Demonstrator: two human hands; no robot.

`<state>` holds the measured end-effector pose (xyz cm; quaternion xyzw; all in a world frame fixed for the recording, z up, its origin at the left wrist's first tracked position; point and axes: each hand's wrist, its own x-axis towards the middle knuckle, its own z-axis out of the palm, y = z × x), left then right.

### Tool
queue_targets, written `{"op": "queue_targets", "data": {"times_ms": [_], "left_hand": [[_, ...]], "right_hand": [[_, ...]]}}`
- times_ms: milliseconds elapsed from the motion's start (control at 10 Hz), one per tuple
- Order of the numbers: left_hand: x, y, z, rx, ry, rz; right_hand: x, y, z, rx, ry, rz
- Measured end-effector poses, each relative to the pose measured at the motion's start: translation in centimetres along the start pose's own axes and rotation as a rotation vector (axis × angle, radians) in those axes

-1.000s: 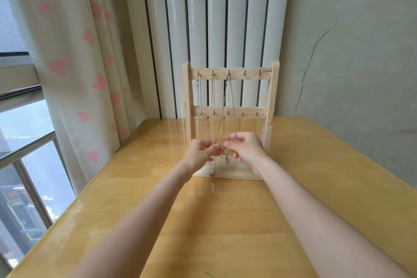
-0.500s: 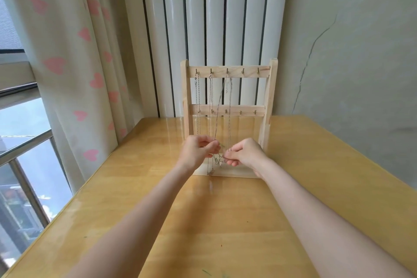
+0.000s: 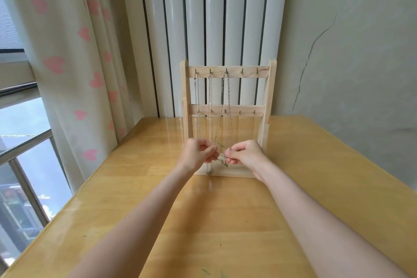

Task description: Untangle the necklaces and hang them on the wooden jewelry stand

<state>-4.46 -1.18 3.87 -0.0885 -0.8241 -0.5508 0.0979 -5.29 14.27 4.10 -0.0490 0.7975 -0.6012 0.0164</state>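
Note:
A wooden jewelry stand [image 3: 268, 106] with two hook rails stands upright at the far middle of the table. Three thin silver necklaces [image 3: 197, 106] hang from the left three hooks of its top rail. The third necklace [image 3: 229, 101] runs down into both hands. My left hand [image 3: 198, 153] pinches one strand of it, and my right hand [image 3: 246, 154] pinches the other strand. A small pendant [image 3: 224, 163] dangles between my fingertips, just in front of the stand's base.
The yellow wooden table [image 3: 316, 187] stretches toward me. A heart-patterned curtain [image 3: 67, 63] and a window [image 3: 20, 142] lie to the left. White vertical pipes [image 3: 214, 18] and a cracked wall [image 3: 349, 63] are behind the stand.
My hands have drawn slightly apart, spreading the third necklace's lower loop. The pendant now hangs between them. The view has tilted a little.

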Motion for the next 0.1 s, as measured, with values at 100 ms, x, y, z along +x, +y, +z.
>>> {"op": "queue_targets", "data": {"times_ms": [100], "left_hand": [[0.02,0.12,-0.33,0.068,-0.018,-0.023]], "right_hand": [[0.10,-0.01,0.01,-0.017,0.019,0.005]]}}
